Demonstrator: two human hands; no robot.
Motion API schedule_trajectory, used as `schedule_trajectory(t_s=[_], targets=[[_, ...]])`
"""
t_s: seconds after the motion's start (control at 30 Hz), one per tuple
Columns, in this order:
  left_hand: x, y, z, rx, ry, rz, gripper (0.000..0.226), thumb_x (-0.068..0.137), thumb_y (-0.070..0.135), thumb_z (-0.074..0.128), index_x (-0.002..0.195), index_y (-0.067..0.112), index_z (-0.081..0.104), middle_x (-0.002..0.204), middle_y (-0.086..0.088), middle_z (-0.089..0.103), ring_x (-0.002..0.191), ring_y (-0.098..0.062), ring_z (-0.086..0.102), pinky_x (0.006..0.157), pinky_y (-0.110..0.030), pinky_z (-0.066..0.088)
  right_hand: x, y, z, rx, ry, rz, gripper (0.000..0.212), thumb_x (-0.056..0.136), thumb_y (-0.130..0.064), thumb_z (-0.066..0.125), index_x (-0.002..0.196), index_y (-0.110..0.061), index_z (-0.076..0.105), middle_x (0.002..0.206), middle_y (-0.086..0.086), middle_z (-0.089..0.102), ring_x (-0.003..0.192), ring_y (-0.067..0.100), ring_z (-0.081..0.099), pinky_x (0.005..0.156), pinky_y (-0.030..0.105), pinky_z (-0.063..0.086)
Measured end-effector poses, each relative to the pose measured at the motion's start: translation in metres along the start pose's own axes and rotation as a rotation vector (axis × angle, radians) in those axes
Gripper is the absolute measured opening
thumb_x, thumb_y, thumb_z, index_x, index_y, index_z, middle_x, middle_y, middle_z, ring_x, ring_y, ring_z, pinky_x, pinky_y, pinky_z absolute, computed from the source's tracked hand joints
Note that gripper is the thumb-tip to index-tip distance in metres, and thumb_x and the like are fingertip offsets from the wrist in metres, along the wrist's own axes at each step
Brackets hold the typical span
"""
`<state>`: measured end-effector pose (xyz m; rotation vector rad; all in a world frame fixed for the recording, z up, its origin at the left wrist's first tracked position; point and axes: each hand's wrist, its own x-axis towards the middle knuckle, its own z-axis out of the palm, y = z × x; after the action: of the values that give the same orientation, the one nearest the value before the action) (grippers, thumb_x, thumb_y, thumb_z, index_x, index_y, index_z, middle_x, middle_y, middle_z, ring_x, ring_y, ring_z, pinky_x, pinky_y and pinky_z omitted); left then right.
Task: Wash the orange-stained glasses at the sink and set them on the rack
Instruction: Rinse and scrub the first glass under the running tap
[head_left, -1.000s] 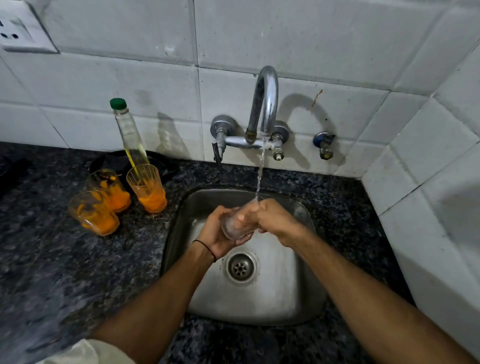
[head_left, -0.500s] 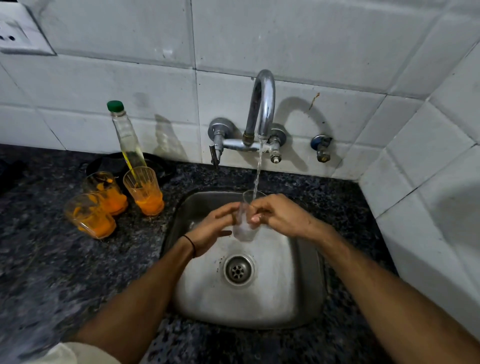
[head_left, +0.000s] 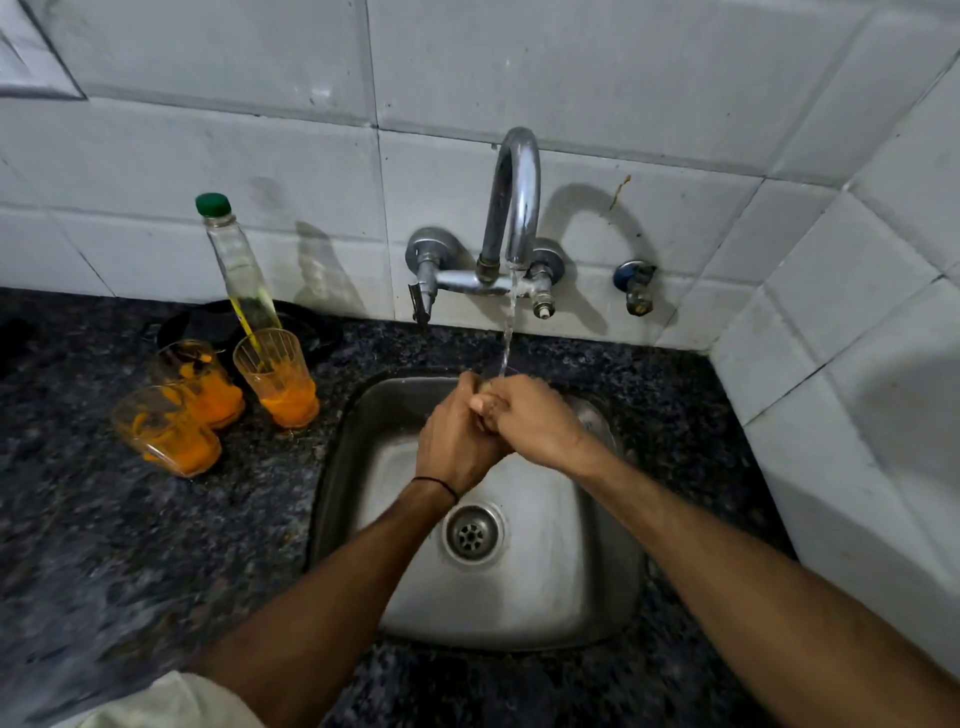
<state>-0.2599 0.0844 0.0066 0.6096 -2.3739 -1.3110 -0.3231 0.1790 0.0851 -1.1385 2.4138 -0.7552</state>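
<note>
Left of the sink (head_left: 571, 597), on the surface (head_left: 130, 545): three glasses (head_left: 208, 400) clustered, with a bottle (head_left: 239, 260) just behind them by the wall (head_left: 623, 104). Behind the sink, on the wall: the tap (head_left: 511, 208). Over the basin under its spout: left hand (head_left: 457, 441) and right hand (head_left: 535, 421), touching, round a mostly hidden fourth glass (head_left: 491, 370).

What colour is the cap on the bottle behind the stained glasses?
Green, on the clear bottle; the head view shows the cap plainly.
</note>
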Motion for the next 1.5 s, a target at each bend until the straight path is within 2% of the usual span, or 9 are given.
schedule_trajectory(t_s=[0.13, 0.37, 0.47, 0.67, 0.8, 0.9, 1.07, 1.23, 1.5], targets=[[0.020, -0.012, -0.025, -0.313, -0.480, 0.018, 0.063, 0.059, 0.026, 0.091, 0.115, 0.015, 0.064, 0.109, -0.002, 0.074, 0.104, -0.019, 0.070, 0.098, -0.041, 0.053, -0.005, 0.019, -0.023, 0.026, -0.286, -0.088, 0.042, 0.095, -0.013, 0.061, 0.061, -0.037, 0.059, 0.067, -0.018, 0.062, 0.069, -0.003, 0.056, 0.072, 0.024, 0.045], [0.002, 0.006, 0.001, 0.094, 0.106, 0.180, 0.029, 0.072, 0.039, 0.063, 0.094, 0.025, 0.050, 0.083, 0.010, 0.064, 0.079, -0.021, 0.064, 0.064, -0.035, 0.047, -0.002, 0.001, 0.014, 0.255, -0.002, 0.150, 0.041, 0.101, -0.047, 0.049, 0.107, -0.012, 0.070, 0.101, 0.011, 0.073, 0.097, 0.027, 0.069, 0.092, 0.047, 0.054], [0.007, -0.002, -0.002, -0.176, -0.073, 0.160, 0.028, 0.076, 0.031, 0.063, 0.098, 0.017, 0.053, 0.086, 0.005, 0.066, 0.081, -0.020, 0.065, 0.070, -0.041, 0.054, 0.004, 0.001, 0.023, -0.020, 0.136, 0.124, 0.038, 0.103, -0.042, 0.045, 0.101, -0.012, 0.069, 0.100, 0.010, 0.071, 0.093, 0.026, 0.066, 0.086, 0.041, 0.052], [0.022, -0.015, -0.026, -0.260, -0.452, 0.017, 0.055, 0.059, 0.021, 0.085, 0.108, 0.018, 0.061, 0.104, -0.002, 0.071, 0.099, -0.024, 0.068, 0.089, -0.050, 0.057, 0.007, 0.038, -0.009, -0.129, -0.313, -0.188, 0.011, 0.089, -0.027, 0.060, 0.088, -0.021, 0.070, 0.090, -0.004, 0.067, 0.086, 0.015, 0.063, 0.079, 0.033, 0.051], [0.003, 0.007, -0.005, 0.000, -0.057, 0.042, 0.033, 0.072, 0.031, 0.073, 0.100, 0.030, 0.056, 0.091, 0.008, 0.070, 0.088, -0.016, 0.068, 0.074, -0.040, 0.057, 0.012, 0.016, 0.008, 0.469, -0.155, 0.237, 0.031, 0.093, -0.048, 0.060, 0.086, -0.021, 0.074, 0.083, -0.007, 0.072, 0.080, 0.009, 0.067, 0.074, 0.025, 0.051], [-0.003, 0.012, 0.003, 0.251, 0.063, 0.092, 0.023, 0.090, 0.028, 0.060, 0.113, 0.023, 0.057, 0.105, -0.001, 0.067, 0.098, -0.028, 0.063, 0.076, -0.047, 0.054, 0.011, -0.002, 0.038, 0.338, 0.334, 0.451, 0.055, 0.096, -0.061, 0.047, 0.075, -0.014, 0.067, 0.068, -0.004, 0.063, 0.062, 0.009, 0.057, 0.055, 0.022, 0.041], [0.013, 0.014, -0.026, 0.483, -0.316, 0.083, 0.059, 0.071, 0.037, 0.080, 0.123, 0.029, 0.051, 0.116, 0.004, 0.066, 0.096, -0.020, 0.064, 0.081, -0.042, 0.054, 0.017, 0.015, 0.048, 0.639, 0.584, 0.473, 0.050, 0.100, -0.039, 0.053, 0.058, -0.014, 0.062, 0.054, -0.001, 0.063, 0.054, 0.016, 0.060, 0.058, 0.031, 0.048], [0.023, 0.018, -0.066, -0.109, -0.866, -0.436, 0.051, 0.081, 0.031, 0.078, 0.124, 0.019, 0.054, 0.107, -0.016, 0.072, 0.078, -0.028, 0.074, 0.064, -0.037, 0.059, 0.005, 0.025, 0.052, 1.071, 0.339, 0.378, 0.039, 0.095, -0.018, 0.055, 0.056, -0.013, 0.059, 0.049, 0.000, 0.052, 0.042, 0.011, 0.045, 0.044, 0.023, 0.036], [0.024, 0.037, -0.044, 0.420, -0.545, -0.340, 0.038, 0.081, 0.051, 0.067, 0.094, 0.015, 0.069, 0.077, -0.009, 0.073, 0.050, -0.020, 0.070, 0.046, -0.025, 0.055, 0.020, 0.022, 0.112, 1.685, 0.487, 0.845, 0.027, 0.082, -0.031, 0.059, 0.090, -0.007, 0.068, 0.089, 0.014, 0.070, 0.084, 0.027, 0.067, 0.072, 0.036, 0.053]])
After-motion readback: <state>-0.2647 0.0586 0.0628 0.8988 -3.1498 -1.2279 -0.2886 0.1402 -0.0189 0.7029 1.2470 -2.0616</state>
